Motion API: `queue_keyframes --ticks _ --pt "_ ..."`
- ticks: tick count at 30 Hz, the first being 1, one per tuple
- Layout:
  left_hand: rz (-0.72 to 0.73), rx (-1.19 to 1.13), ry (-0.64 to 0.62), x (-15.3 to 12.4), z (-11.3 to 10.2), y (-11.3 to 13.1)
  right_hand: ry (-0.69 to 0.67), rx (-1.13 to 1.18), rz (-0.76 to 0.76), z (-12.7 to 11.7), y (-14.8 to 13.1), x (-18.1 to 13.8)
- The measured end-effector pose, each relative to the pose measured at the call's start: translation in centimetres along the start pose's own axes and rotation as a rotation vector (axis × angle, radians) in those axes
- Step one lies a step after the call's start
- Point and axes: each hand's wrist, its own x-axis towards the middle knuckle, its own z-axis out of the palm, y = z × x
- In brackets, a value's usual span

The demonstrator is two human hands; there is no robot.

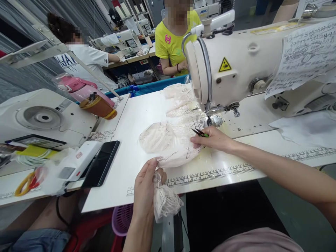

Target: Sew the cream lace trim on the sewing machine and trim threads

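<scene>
My left hand (145,183) is closed on the near end of a pale pink lace garment (168,141), at the front edge of the white sewing table (136,115); a bunch of lace hangs down below the fingers. My right hand (214,139) rests on the garment's right side and grips small thread snips (201,132) with a green handle and dark blades pointing left. Loose dark threads lie on the fabric. The garment stretches back toward the needle area of the white sewing machine (236,66).
A black phone (101,162) and a white box (78,159) lie at the left. A pink bottle (78,87) and a brown cup (98,106) stand beyond. More lace pieces (178,92) lie at the back. Two people sit at machines behind. A purple basket (122,218) sits under the table.
</scene>
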Motion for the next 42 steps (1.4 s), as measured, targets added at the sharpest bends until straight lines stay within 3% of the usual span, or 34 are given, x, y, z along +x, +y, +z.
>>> queue_keyframes --ticks 4,7,9,11,18,21,27,31,36,42 --pt "0.131 0.069 -0.066 -1.1 -1.1 -0.3 -0.192 -0.133 -0.057 -0.9 -0.1 -0.4" --pt "0.270 0.319 -0.290 -2.5 -2.2 -0.1 -0.402 -0.274 -0.102 -2.0 -0.7 -1.0" --pt "0.282 0.488 -0.434 -3.3 -2.8 0.1 -0.422 -0.351 -0.120 -2.7 -1.4 -1.5" --pt "0.265 0.572 -0.489 -4.2 -3.2 0.0 -0.319 -0.400 -0.118 -3.4 -2.2 -2.2" --pt "0.235 0.490 -0.451 -6.8 -2.4 -1.4 0.041 -0.414 -0.081 -4.4 -2.7 -6.4" --pt "0.102 0.365 -0.504 -7.8 -0.3 -2.5 0.147 -0.385 -0.036 -3.1 -2.1 -9.3" --pt "-0.118 -0.115 -0.526 -8.7 5.5 -5.1 0.185 -0.113 -0.097 1.7 0.7 -15.9" --pt "-0.204 -0.283 -0.462 -9.5 7.6 -6.1 0.322 0.007 0.052 3.9 3.7 -19.0" --pt "-0.259 -0.234 -0.439 -10.1 7.8 -6.9 0.508 -0.048 0.140 3.4 5.1 -20.5" --pt "-0.362 -0.095 -0.388 -10.2 6.8 -7.8 0.534 -0.034 0.092 2.1 4.5 -21.0"
